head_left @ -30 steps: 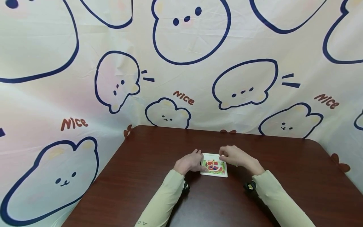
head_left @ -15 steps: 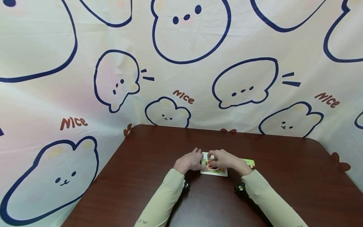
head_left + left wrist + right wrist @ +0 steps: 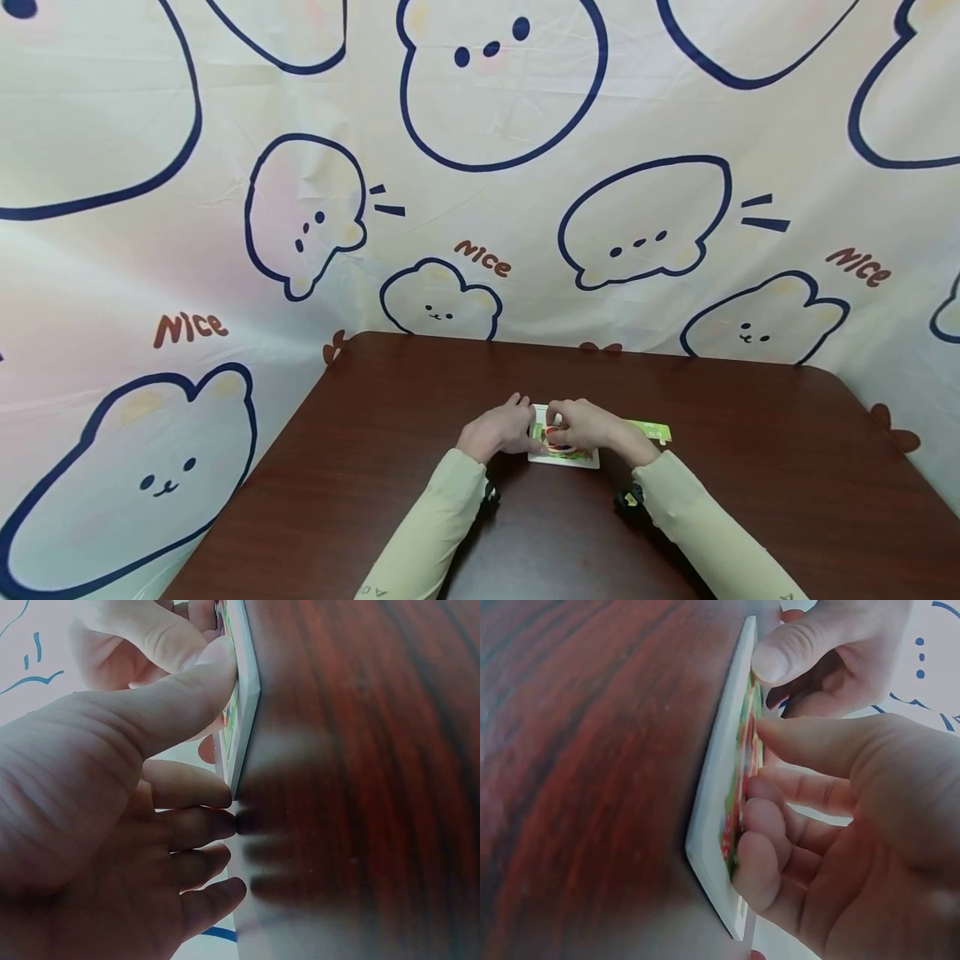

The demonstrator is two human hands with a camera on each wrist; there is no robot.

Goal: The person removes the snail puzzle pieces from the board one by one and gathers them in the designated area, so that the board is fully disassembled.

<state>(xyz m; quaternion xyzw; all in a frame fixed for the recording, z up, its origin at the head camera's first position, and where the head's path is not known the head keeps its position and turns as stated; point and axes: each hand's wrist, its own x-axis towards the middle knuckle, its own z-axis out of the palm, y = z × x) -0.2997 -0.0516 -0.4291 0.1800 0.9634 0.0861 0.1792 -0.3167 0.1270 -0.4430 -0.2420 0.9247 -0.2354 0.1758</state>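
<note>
A small flat board [image 3: 576,459] with a white rim and a colourful red and green picture lies on the brown table. Over its left side, my left hand [image 3: 498,428] presses the thumb on the picture [image 3: 229,712], while the other fingers reach fairly straight past the board's edge and down by the table. Above the middle of the picture is my right hand [image 3: 591,423], fingers bent and fingertips [image 3: 756,862] on the surface, thumb close by. Whether it pinches a piece I cannot tell. Much of the picture is hidden under both hands.
Just right of the board, a light green strip [image 3: 654,431] lies partly behind my right hand. A cloth [image 3: 420,200] printed with cartoon bears hangs behind the table [image 3: 420,392] and along its sides.
My right hand has moved left from the board's upper right corner onto the picture, leaving the green strip in sight to its right. The left hand stays at the left edge.
</note>
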